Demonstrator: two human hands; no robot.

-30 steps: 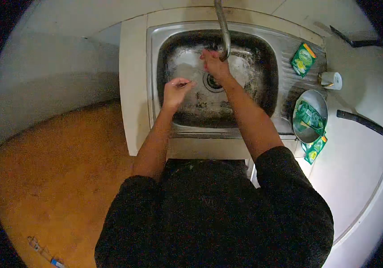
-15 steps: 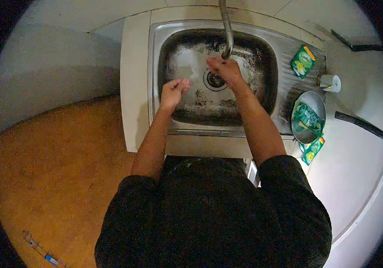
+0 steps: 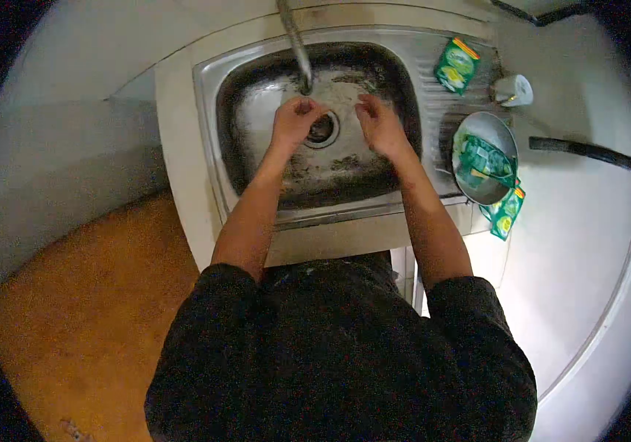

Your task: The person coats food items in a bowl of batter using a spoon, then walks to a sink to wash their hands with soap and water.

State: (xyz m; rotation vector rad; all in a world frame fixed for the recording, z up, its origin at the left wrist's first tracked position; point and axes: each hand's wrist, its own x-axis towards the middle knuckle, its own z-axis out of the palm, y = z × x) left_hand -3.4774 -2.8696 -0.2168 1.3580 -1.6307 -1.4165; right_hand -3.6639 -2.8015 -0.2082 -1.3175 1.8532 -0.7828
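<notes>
Both hands are over a stained metal sink (image 3: 345, 173). My left hand (image 3: 295, 124) is under the end of the faucet (image 3: 299, 55), beside the drain (image 3: 321, 130). Its fingers are loosely curved, with a gap by the thumb, and nothing shows in them. To the right of the drain, my right hand (image 3: 382, 129) has bent fingers held apart, and no object is visible in it. The two hands do not touch each other.
On the ribbed drainboard (image 3: 433, 99) lie a green packet (image 3: 457, 66) and a white cup (image 3: 514, 90). Below them, a metal bowl (image 3: 483, 193) holds green wrapping (image 3: 488, 158). Another green packet (image 3: 505, 214) sticks out at the counter edge.
The view has shifted, so the sink and faucet appear farther left and higher. My left hand is now near the faucet and drain; my right hand has moved away from the faucet to the drain's right.
</notes>
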